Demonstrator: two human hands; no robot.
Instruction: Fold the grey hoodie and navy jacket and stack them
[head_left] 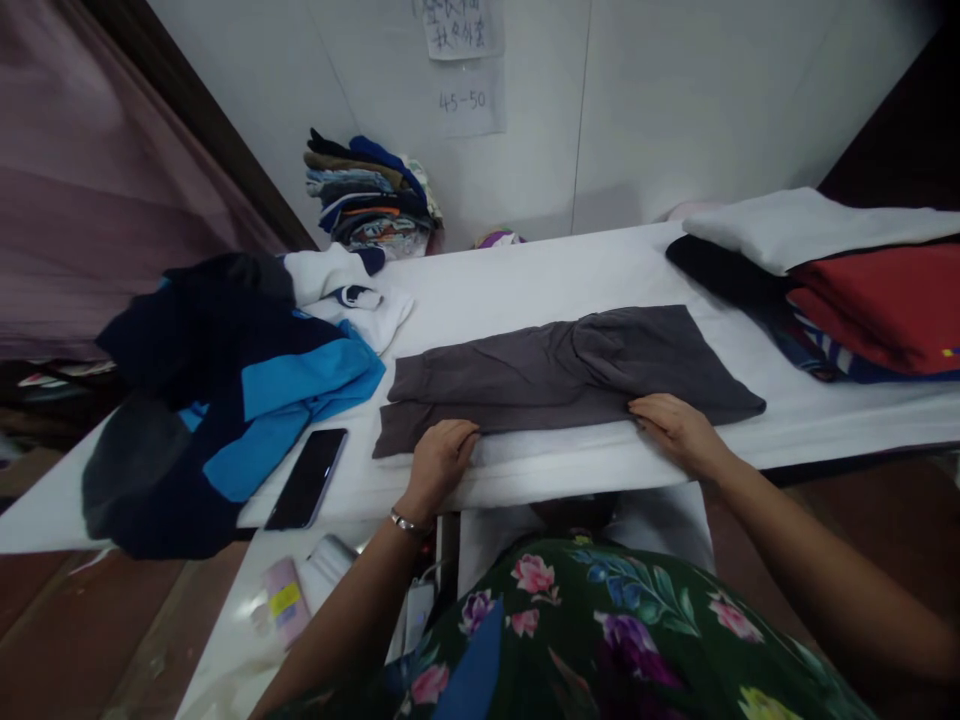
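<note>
A pair of dark grey trousers (pixel 510 370) lies lengthwise across the white-covered table, legs toward the left and waist toward the right. Wrinkles and a raised fold show near the crotch. My left hand (pixel 444 460), with a metal bracelet at the wrist, pinches the near edge of the lower leg. Farther right, my right hand (pixel 679 432) has its fingertips closed on the same near edge, close to the seat. Parts of both thumbs are hidden.
Heaped navy and blue clothes (pixel 202 400) lie left, beside a black phone (pixel 309 478). Folded garments, including a red one (pixel 885 310), are stacked right. Another clothes pile (pixel 367 195) stands against the wall. A lower surface holds a pink object (pixel 285 600).
</note>
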